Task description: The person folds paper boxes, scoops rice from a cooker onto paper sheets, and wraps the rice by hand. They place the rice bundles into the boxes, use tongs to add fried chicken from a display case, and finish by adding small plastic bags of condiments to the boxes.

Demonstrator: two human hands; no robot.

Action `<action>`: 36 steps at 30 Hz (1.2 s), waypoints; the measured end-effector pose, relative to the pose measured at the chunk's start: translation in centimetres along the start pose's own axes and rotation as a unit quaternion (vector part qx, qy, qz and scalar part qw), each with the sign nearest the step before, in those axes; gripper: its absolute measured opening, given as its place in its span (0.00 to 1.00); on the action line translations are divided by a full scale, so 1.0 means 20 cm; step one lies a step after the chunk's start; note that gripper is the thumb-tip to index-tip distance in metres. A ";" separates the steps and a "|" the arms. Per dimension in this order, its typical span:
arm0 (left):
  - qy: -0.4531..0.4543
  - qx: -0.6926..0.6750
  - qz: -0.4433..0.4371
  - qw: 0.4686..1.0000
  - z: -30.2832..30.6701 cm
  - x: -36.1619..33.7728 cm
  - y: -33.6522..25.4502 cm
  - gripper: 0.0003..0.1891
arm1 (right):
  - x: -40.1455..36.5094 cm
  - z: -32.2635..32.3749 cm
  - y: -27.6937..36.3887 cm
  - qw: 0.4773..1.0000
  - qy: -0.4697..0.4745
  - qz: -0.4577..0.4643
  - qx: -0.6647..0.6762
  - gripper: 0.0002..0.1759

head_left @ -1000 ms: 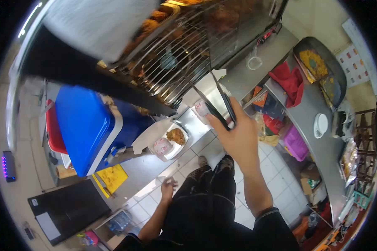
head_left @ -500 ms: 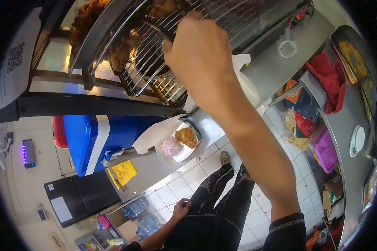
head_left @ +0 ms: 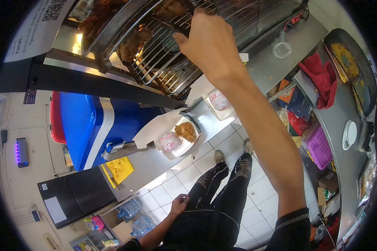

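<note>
My right hand (head_left: 211,46) reaches into the heated cabinet, its fingers closed around what look like dark tongs (head_left: 176,27). They extend left over a wire rack (head_left: 171,71). Pieces of fried chicken (head_left: 132,46) lie at the rack's left side; the tongs' tips are hard to make out. Low by my thigh hangs my left hand (head_left: 180,205), fingers curled, with nothing visible in it. On the steel counter below the cabinet, an open paper box (head_left: 182,152) holds one fried chicken piece (head_left: 186,131) and a round paper-wrapped bundle (head_left: 170,142).
Another box (head_left: 213,109) with a wrapped bundle (head_left: 219,101) is partly behind my forearm. A blue cooler box (head_left: 82,125) stands left of the boxes, near a yellow cutting board (head_left: 118,170) with a knife. On the right counter are a red cloth (head_left: 320,77) and a white scale (head_left: 350,134).
The view has shifted slightly, bringing the second box out from behind my forearm. My right hand still grips the tongs over the rack; my left hand stays low.
</note>
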State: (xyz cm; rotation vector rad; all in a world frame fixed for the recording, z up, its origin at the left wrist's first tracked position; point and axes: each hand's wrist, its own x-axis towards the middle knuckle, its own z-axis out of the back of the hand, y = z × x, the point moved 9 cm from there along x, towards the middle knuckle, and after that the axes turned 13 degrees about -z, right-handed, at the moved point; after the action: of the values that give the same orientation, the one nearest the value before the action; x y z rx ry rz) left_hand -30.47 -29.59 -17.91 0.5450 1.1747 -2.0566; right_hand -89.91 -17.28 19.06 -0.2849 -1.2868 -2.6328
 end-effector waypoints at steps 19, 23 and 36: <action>-0.021 -0.083 -0.010 0.996 0.02 -0.01 0.13 0.13 | -0.31 0.01 0.33 0.934 0.025 0.273 -0.230 0.37; -0.027 -0.118 -0.015 0.993 0.01 0.02 0.24 0.13 | -0.31 -0.08 0.42 0.906 -0.002 0.322 -0.275 0.41; 0.002 -0.116 -0.042 0.992 0.04 0.06 0.18 0.14 | -0.27 -0.08 0.35 0.907 0.075 0.306 -0.280 0.38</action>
State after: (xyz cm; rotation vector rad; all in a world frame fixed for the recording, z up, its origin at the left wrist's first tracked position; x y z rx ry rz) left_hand -28.58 -32.06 -20.37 0.3950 1.4373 -1.9527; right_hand -82.96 -22.32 21.92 -0.4663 -0.2779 -2.3282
